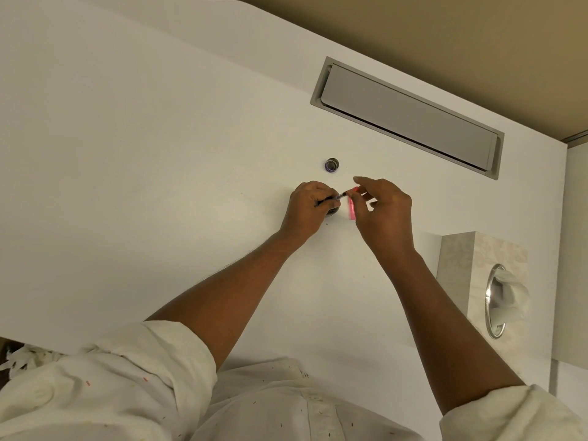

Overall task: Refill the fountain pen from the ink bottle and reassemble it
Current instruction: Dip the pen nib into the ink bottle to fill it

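My left hand (307, 208) grips the dark nib section of the fountain pen (331, 199), its thin end pointing right. Under that hand sits the dark ink bottle (332, 212), mostly hidden. My right hand (383, 206) pinches a pink pen barrel (353, 190) at the section's tip. A second pink pen part (351, 210) lies on the white table (159, 154) between my hands. The bottle's round dark cap (332, 164) rests on the table just beyond my hands.
A grey cable-tray flap (407, 117) is set into the table at the back right. A pale tissue box (483, 281) with a tissue poking out stands at the right edge. Shredded paper lies on the floor at lower left.
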Available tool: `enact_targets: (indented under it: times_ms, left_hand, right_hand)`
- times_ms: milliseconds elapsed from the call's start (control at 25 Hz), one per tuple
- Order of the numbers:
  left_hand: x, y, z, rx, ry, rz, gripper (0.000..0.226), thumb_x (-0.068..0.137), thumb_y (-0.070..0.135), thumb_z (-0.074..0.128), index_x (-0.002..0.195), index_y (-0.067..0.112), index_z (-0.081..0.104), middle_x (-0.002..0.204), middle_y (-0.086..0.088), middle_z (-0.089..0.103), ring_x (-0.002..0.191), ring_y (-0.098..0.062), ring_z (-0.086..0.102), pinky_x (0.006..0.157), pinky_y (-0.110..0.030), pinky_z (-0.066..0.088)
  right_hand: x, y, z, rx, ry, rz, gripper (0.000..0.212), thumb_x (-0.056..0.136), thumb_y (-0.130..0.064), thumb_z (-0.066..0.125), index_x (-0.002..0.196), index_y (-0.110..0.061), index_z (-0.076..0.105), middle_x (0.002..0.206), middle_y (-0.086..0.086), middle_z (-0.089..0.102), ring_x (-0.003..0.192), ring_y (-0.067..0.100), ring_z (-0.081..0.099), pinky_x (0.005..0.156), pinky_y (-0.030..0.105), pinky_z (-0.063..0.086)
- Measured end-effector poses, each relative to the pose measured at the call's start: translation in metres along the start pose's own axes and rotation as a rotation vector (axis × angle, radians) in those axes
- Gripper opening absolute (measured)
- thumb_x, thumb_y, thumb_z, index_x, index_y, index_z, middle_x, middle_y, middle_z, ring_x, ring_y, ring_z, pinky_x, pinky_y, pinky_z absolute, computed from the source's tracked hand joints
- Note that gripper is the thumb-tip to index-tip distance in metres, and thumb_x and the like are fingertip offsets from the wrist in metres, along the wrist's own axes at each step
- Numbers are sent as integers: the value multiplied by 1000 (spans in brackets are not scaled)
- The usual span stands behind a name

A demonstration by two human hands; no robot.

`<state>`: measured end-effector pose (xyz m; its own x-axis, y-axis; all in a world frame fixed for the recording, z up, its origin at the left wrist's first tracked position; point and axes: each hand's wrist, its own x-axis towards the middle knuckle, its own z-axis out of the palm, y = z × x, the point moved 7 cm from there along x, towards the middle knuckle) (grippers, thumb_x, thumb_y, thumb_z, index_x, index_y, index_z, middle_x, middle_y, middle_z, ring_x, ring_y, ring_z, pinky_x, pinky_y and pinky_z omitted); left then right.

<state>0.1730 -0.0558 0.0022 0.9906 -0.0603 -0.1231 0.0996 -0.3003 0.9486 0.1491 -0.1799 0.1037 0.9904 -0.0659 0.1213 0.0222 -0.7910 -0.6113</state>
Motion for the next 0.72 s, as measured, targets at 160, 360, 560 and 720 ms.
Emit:
enact_targets:
  times_ms: [160, 360, 560, 720]
  left_hand:
    - [-1, -1, 1, -4, -8, 1, 13, 78, 8, 68, 89, 6, 74, 94, -10, 71, 95, -21, 58, 83, -23, 45]
    - [-1, -1, 1, -9, -14, -2, 13, 78, 7, 68, 90, 4, 74, 94, -10, 70, 96, -20, 57, 81, -15, 43]
    - [0, -1, 1, -13, -17, -11, 14, 78, 8, 68, 90, 4, 74, 94, -10, 70, 96, -22, 58, 83, -25, 46]
    - [0, -1, 0, -18, -9, -2, 13, 78, 7, 68, 89, 4, 74, 93, -11, 71, 95, -22, 58, 84, -27, 47]
  right_hand:
    - [1, -2, 2, -68, -18, -64, 13, 89, -8, 59, 86, -5, 71, 78, 10, 69, 73, 25, 60, 71, 41, 51]
    - [2, 0, 4, -111, 5, -43, 21, 91, -18, 58, 77, -6, 67, 68, 10, 63, 67, 25, 55, 66, 41, 47]
    - [0, 2, 2, -21, 0, 24, 20, 88, -18, 65, 104, -7, 70, 91, 7, 72, 78, 20, 63, 77, 34, 52]
    - [-2, -3, 0, -34, 10, -58, 16, 88, -6, 60, 99, -3, 71, 89, 13, 72, 80, 28, 65, 78, 40, 53]
